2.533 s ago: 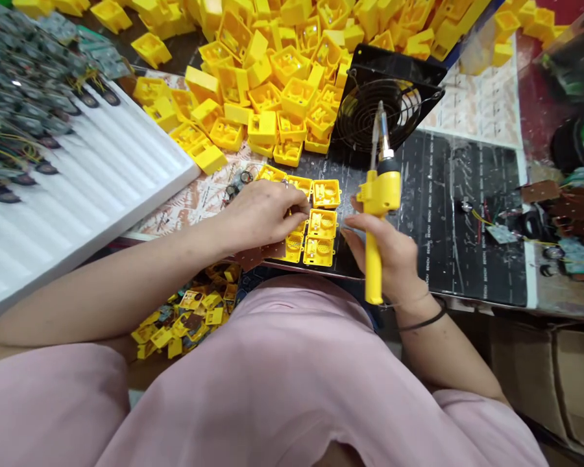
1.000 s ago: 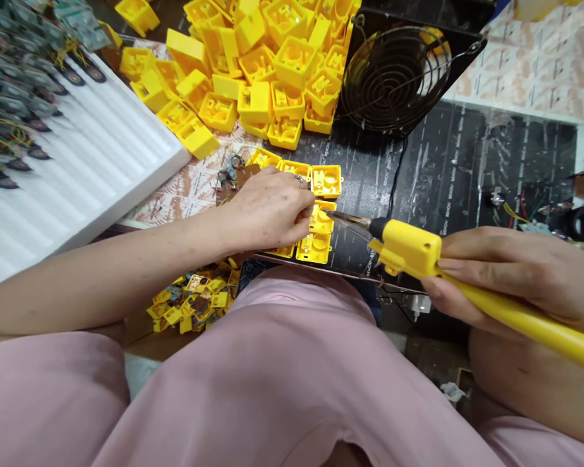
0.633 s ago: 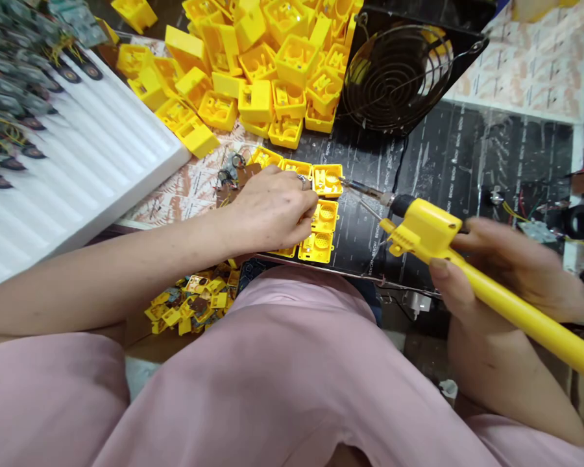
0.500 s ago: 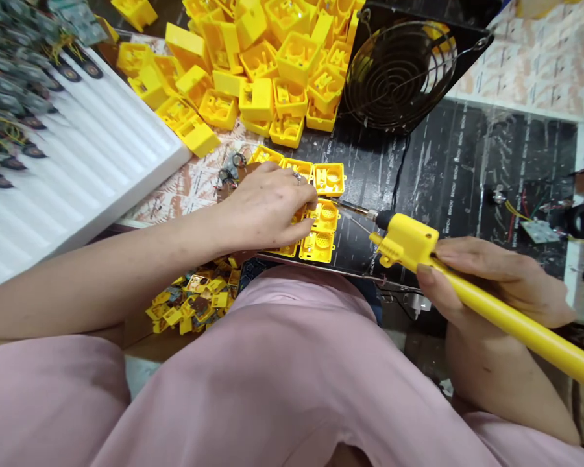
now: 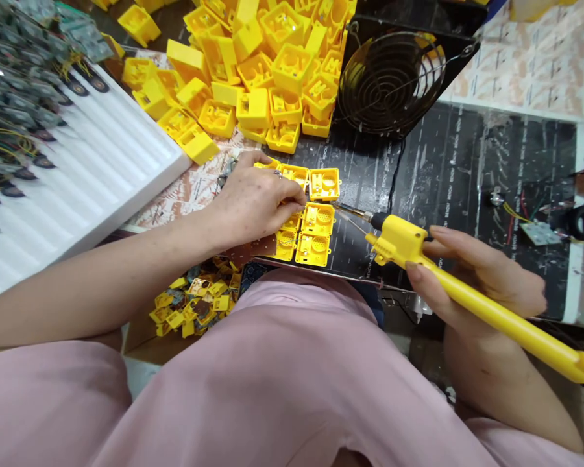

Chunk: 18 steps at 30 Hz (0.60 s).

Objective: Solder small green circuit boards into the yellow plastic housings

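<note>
While the 2 hands work well apart, the person's left hand (image 5: 253, 204) lies over a cluster of small open yellow plastic housings (image 5: 318, 218) on a black printed bench mat (image 5: 442, 168), and the right hand (image 5: 477, 272) pinches a long yellow-handled soldering iron (image 5: 448, 305) between thumb and fingers, its thin steel tip (image 5: 353, 213) just beside the housings. The housings look light, stiff and thin-walled, so they could skid on the mat, and their small inner posts and perforated grilles seem easy to snap; their outer walls look like the safest place to grip. The iron looks light but long, best held at the yellow grip near the collar, well back from the tip. Under the left wrist lies a brown perforated board strip (image 5: 253, 250). Beyond the left hand rises a heap of matching yellow housings (image 5: 272, 71), and further left sits a ribbed white foam tray (image 5: 111, 188) of wired boards. The left palm hides some housings, and I cannot tell whether its fingers hold anything or whether the tip touches plastic.
</note>
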Motion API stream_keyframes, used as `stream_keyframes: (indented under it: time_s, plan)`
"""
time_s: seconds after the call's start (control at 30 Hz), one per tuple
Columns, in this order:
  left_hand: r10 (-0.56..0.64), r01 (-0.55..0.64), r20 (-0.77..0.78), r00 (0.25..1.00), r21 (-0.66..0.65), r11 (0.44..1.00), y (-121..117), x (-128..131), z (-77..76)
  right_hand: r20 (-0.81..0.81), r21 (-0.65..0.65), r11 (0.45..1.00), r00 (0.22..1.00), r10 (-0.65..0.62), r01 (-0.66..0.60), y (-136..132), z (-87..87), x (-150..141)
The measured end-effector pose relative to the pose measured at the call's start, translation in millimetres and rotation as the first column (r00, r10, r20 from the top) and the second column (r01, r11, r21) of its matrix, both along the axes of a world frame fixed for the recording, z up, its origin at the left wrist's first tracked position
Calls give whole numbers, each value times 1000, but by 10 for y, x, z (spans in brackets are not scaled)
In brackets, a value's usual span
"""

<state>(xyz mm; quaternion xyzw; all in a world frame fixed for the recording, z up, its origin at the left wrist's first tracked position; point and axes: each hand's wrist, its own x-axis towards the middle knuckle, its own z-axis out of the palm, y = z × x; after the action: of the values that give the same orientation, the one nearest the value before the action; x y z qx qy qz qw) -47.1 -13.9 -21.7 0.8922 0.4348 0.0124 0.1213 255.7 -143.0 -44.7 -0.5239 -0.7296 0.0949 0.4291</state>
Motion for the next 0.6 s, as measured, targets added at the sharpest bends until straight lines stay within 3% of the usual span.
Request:
stream_keyframes:
  time_s: [0.27, 0.43, 0.6]
  plan:
    - [-28, 29, -33, 999, 35, 999, 13, 126, -17, 64, 118, 992, 998, 28, -35, 40, 14, -93]
    - [-25, 24, -119, 993, -12, 1000, 43, 235, 56, -21, 213, 956, 977, 213, -204, 116, -16, -159]
    - [-83, 88, -105, 991, 44, 995, 78, 267, 62, 17, 204, 947, 968, 249, -247, 182, 25, -224]
